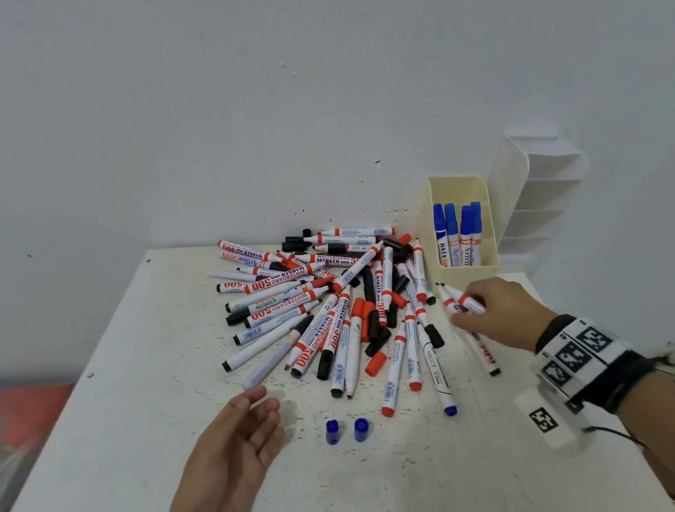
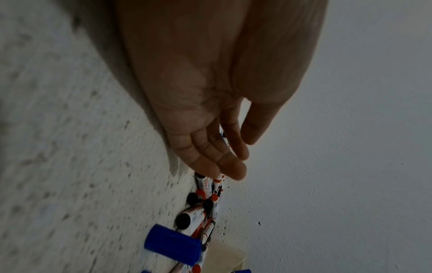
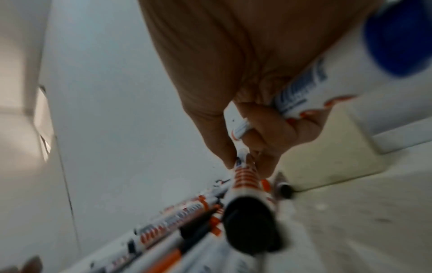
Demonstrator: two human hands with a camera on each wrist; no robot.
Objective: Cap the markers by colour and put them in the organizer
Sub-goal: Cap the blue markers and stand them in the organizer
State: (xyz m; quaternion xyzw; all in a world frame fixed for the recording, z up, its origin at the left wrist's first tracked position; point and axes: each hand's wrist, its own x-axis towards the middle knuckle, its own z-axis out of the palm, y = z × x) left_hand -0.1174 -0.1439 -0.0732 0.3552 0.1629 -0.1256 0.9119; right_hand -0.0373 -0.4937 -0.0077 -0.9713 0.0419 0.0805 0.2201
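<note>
A heap of white markers (image 1: pixel 325 302) with loose red and black caps lies mid-table. My right hand (image 1: pixel 469 309) grips two uncapped markers (image 1: pixel 461 300) just right of the heap, tips pointing away. In the right wrist view, the right hand (image 3: pixel 245 162) also pinches the top of a black-ended marker (image 3: pixel 245 186). My left hand (image 1: pixel 262 407) lies open, palm up and holding nothing, near the heap's front. Two blue caps (image 1: pixel 332 432) (image 1: pixel 361 429) stand right of it. The cream organizer bin (image 1: pixel 478 187) holds several blue-capped markers (image 1: pixel 459 231).
A white tiered organizer (image 1: pixel 540 195) leans on the wall right of the bin. A marker with a blue end (image 1: pixel 438 373) lies at the heap's front right. The speckled white table (image 1: pixel 131 424) meets the wall behind the heap; its left edge drops off.
</note>
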